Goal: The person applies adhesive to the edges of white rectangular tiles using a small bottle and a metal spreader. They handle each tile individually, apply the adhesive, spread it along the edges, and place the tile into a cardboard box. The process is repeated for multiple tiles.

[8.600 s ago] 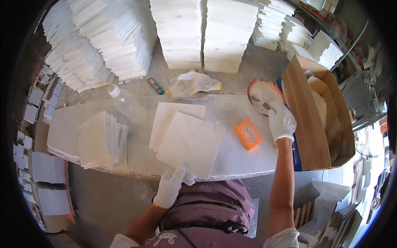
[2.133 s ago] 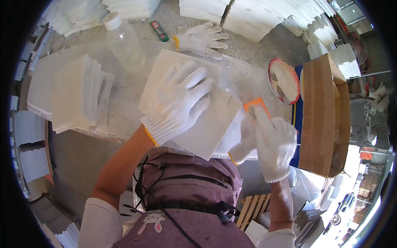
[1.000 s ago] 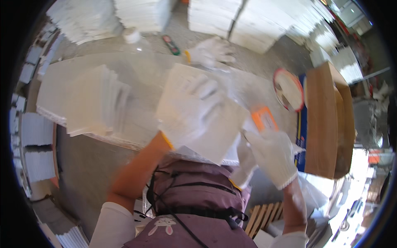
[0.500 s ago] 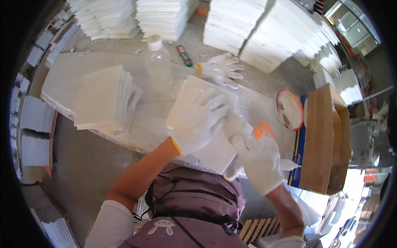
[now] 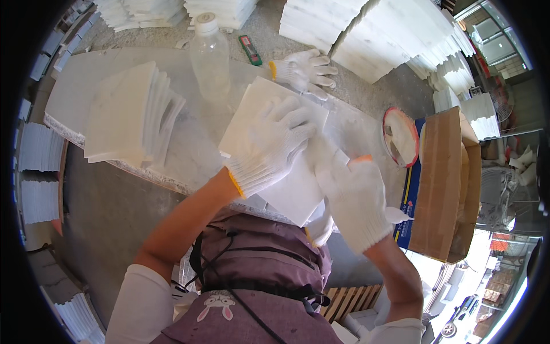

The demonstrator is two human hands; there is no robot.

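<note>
A square white slab [image 5: 246,123] lies tilted on the worktop in front of me. My left hand [image 5: 274,143], in a white knitted glove, rests flat across it with fingers stretched out. At the slab's right edge, my gloved right hand [image 5: 352,195] is closed; what its fingers grip is hidden and blurred. An orange piece [image 5: 362,158] shows just behind that hand. Another white glove [image 5: 322,227] hangs at the front edge under the slab. Beyond the slab lies a loose white glove [image 5: 303,70], palm down, with its fingers spread.
Several leaning white slabs [image 5: 117,114] stand at the left, near a clear plastic bottle [image 5: 209,66]. A green and red tool [image 5: 250,50] lies behind. Right are a red-rimmed round container [image 5: 416,137], a white nozzle [image 5: 397,215] and an open cardboard box [image 5: 441,183]. Tall slab stacks [image 5: 395,34] stand behind.
The view has shifted, so the worktop's things sit slightly higher and further left. Both hands remain at the slab; my right hand now covers more of the orange piece.
</note>
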